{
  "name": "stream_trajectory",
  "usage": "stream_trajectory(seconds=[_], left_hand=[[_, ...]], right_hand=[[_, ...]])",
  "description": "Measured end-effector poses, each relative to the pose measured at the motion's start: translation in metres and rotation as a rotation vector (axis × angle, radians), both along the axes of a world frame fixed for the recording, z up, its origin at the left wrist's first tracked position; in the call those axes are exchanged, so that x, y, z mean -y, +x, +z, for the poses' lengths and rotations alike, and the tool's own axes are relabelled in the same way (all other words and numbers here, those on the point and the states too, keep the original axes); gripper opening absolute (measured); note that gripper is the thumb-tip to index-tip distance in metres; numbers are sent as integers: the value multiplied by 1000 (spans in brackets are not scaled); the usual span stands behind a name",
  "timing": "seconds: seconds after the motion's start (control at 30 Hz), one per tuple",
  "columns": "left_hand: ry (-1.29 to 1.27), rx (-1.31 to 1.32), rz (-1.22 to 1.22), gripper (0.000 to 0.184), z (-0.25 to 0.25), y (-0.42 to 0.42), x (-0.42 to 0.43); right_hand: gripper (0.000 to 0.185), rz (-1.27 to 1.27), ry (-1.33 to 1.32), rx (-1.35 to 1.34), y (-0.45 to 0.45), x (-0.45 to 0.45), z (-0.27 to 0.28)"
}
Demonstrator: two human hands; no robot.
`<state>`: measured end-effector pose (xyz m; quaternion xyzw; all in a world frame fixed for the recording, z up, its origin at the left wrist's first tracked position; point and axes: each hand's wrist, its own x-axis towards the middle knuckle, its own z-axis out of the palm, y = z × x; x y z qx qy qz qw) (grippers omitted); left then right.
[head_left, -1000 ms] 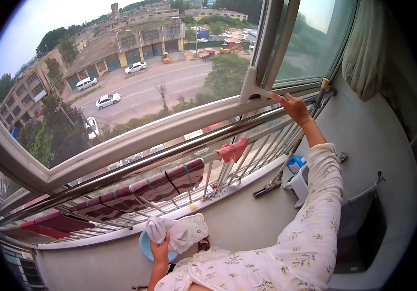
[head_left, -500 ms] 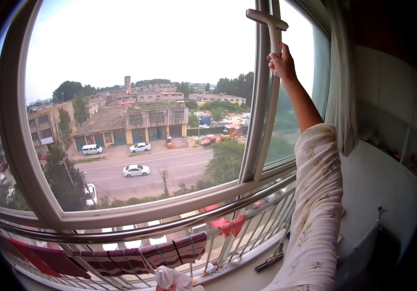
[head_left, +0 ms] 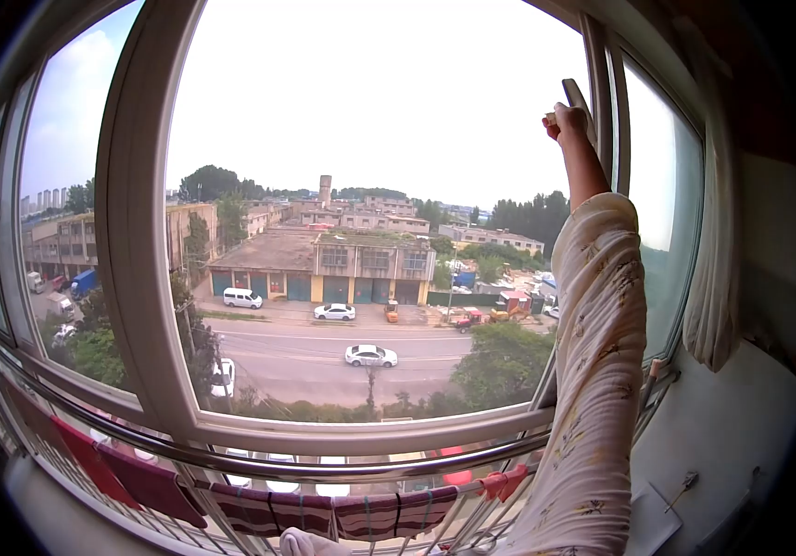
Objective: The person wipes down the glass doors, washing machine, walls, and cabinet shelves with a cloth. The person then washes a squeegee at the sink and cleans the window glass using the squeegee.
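Observation:
My right hand [head_left: 568,122] is raised high at the right side of the big window pane [head_left: 370,111], its fingers closed round the handle of a pale window squeegee [head_left: 574,93]. The squeegee's head lies close to the window frame; whether its blade touches the glass cannot be told. A loose white sleeve with a flower print covers the arm. At the bottom edge of the view a bunched white cloth [head_left: 307,543] shows. My left hand does not show.
A metal rail [head_left: 352,473] and bars run below the window. Striped towels [head_left: 393,514], a red cloth [head_left: 83,454] and a small pink cloth [head_left: 504,483] hang there. A whitish curtain [head_left: 715,306] hangs at right. Outside are a road, cars and buildings.
My view has turned left, so the window sits further right. The squeegee has tilted and come lower against the window's right side. The fingers by the white cloth have left the view.

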<state>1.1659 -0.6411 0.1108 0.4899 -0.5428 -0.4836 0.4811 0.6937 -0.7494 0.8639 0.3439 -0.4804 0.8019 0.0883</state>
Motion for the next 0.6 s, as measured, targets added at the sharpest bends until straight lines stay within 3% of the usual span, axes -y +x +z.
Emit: stream_trajectory(seconds=[0.17, 0.43, 0.6], left_hand=[[34, 28, 33, 44, -11, 32, -2], [67, 46, 35, 44, -30, 87, 0], [70, 36, 15, 44, -39, 119, 3]], right_hand=[[32, -19, 80, -230, 116, 41, 1], [53, -20, 88, -460, 297, 83, -7], [69, -78, 227, -645, 385, 108, -28]])
